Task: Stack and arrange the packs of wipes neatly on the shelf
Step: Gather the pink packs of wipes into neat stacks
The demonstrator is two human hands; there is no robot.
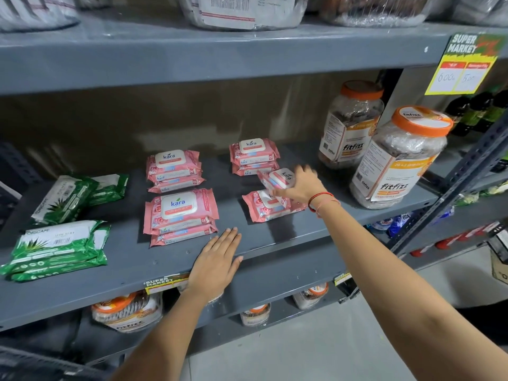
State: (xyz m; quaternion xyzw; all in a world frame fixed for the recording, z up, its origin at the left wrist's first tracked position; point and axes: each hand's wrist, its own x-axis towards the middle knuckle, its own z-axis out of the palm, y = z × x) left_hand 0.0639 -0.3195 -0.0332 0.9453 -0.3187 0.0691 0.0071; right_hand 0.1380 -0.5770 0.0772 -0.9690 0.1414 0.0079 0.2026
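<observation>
Head view: my right hand (301,185) sits right of centre in the frame, fingers closed around a pink pack (277,180) that is tilted, its long axis running from upper right to lower left. It hangs just above the lone pack (270,206) lying flat on the shelf (275,243), so the drop is down and slightly toward me. That hand is the nearer one. My left hand (217,259) lies flat and spread on the shelf edge, lower centre, holding nothing, just beside the front pink stack (181,215). The green packs (57,240) lie at far left.
</observation>
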